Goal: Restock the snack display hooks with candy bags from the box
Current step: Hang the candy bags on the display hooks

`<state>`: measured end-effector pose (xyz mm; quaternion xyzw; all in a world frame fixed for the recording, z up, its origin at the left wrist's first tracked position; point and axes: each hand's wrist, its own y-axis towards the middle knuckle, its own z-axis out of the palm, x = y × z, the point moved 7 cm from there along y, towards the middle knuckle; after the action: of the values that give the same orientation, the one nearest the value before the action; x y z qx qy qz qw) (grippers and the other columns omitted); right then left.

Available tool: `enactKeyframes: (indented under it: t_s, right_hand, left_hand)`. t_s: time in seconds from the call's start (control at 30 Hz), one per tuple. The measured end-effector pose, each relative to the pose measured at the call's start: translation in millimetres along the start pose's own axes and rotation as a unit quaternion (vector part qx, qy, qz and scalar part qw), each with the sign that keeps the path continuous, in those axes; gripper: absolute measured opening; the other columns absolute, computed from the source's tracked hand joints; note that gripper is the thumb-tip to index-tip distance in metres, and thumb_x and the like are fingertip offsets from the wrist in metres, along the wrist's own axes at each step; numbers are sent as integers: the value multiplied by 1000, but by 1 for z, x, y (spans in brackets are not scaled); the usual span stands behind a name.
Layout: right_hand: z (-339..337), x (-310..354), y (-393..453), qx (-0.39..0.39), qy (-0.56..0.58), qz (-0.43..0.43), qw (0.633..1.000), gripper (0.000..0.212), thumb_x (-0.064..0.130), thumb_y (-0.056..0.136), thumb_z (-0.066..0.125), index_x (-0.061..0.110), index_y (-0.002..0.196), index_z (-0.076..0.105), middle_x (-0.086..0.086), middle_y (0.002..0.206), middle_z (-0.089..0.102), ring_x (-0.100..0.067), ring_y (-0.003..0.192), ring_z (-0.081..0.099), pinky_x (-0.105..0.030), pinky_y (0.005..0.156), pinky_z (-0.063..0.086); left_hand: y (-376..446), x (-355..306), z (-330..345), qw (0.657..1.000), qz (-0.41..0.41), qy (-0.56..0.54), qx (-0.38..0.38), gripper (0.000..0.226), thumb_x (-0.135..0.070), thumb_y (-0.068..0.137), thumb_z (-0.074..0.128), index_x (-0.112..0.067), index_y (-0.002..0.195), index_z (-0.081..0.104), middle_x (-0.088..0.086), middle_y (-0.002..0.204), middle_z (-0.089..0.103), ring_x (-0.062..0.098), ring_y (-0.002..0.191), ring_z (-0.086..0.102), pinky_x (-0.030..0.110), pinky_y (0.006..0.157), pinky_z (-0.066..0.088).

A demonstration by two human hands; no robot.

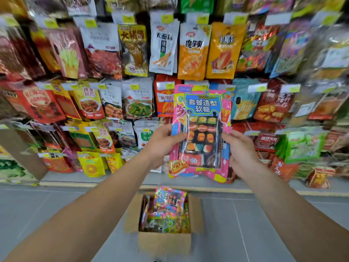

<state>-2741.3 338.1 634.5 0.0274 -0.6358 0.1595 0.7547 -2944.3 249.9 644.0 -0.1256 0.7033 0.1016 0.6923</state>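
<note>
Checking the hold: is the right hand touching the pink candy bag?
Touching. Head view shows the right hand pinching the pink plastic candy bag's right edge.

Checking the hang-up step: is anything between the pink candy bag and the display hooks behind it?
No loose obstacle shows. Both the left hand and right hand hold the candy bag up before the rows of snack packs; its target hook is hidden behind it.
</note>
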Motion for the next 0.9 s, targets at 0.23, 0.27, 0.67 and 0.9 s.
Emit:
enactKeyframes:
  t_s: [0.23,0.27,0.67,0.9]
  right_hand:
    - [-36,111,29,-14,41,-88,995,51,32,72,75,16,120,67,-6,132,63,-28,125,57,-58,110,38]
    - [-40,126,35,-16,36,-99,994,36,28,79,74,17,113,70,-6,130,65,-28,124,57,-56,110,38]
    - [-54,263,136,-45,-1,-208,977,18,24,85,70,9,95,72,-21,109,69,-35,105,65,-52,99,48]
    - [-54,307,223,-66,-111,-251,959,58,49,68,63,0,98,55,-35,99,53,-26,71,46,-38,71,41]
  left_hand:
    - [46,-114,56,995,92,14,27,59,-48,64,78,-6,104,66,12,93,56,29,81,48,46,69,37]
    - [56,-128,63,994,102,12,29,56,-49,63,79,-10,102,68,12,93,57,29,83,48,46,70,37]
    - [183,-254,110,975,223,9,23,8,-21,86,70,-14,90,73,4,85,74,22,81,70,39,77,53]
    - [258,-311,119,960,278,-28,3,7,-17,85,73,-11,88,72,1,89,76,18,86,70,37,86,52]
